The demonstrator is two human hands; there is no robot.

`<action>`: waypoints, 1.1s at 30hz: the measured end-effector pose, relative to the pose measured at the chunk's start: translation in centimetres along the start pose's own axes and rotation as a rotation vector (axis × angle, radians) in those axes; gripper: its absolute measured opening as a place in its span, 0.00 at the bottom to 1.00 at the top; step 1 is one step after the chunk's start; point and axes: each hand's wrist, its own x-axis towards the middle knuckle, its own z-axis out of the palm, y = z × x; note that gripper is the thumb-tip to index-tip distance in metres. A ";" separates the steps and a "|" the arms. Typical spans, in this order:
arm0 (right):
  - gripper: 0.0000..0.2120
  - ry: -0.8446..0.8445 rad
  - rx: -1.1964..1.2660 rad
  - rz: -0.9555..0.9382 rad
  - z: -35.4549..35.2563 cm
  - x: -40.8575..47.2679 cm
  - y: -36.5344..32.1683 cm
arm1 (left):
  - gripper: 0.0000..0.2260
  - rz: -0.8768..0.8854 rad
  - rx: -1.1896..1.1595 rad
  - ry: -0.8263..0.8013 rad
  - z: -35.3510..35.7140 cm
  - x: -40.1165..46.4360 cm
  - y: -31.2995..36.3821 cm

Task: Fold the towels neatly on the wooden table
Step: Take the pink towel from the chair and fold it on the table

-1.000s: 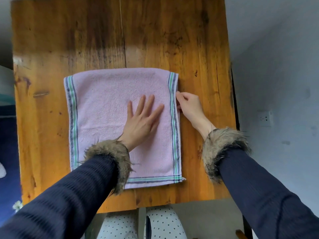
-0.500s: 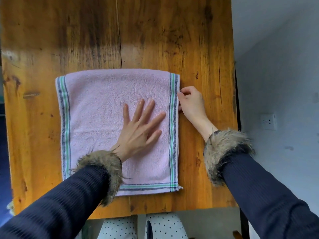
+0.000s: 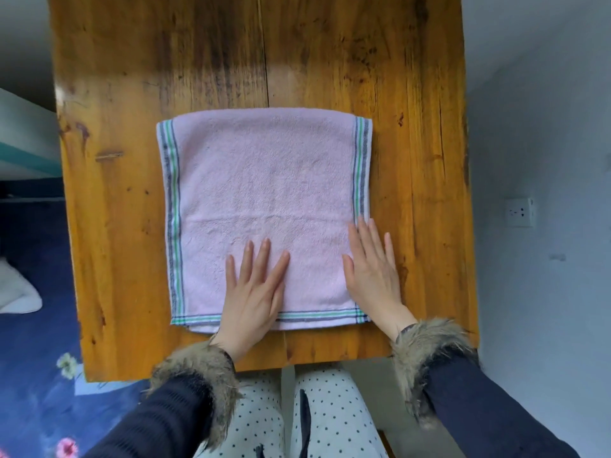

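Note:
A pink towel (image 3: 264, 180) with green and dark stripes along its left, right and near edges lies folded flat on the wooden table (image 3: 330, 61). My left hand (image 3: 254, 292) lies flat, fingers straight, on the towel's near middle and over its front edge. My right hand (image 3: 372, 272) lies flat with straight fingers on the towel's near right corner, partly over the striped right edge and the wood beside it. Neither hand holds any cloth.
The table's near edge (image 3: 231, 371) runs just past the towel, with my dotted trousers (image 3: 330, 418) below it. A blue flowered carpet (image 3: 36, 375) lies to the left with something white (image 3: 16, 292) on it. A grey wall with a socket (image 3: 519, 212) stands to the right.
Both hands slid toward me to the towel's near part. My right hand let go of the right edge it was pinching and now lies flat on the corner.

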 end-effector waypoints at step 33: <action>0.08 -0.109 0.430 0.727 -2.9 -7.2 -3.6 | 0.08 -0.842 -0.935 0.015 -5.5 -7.8 -8.0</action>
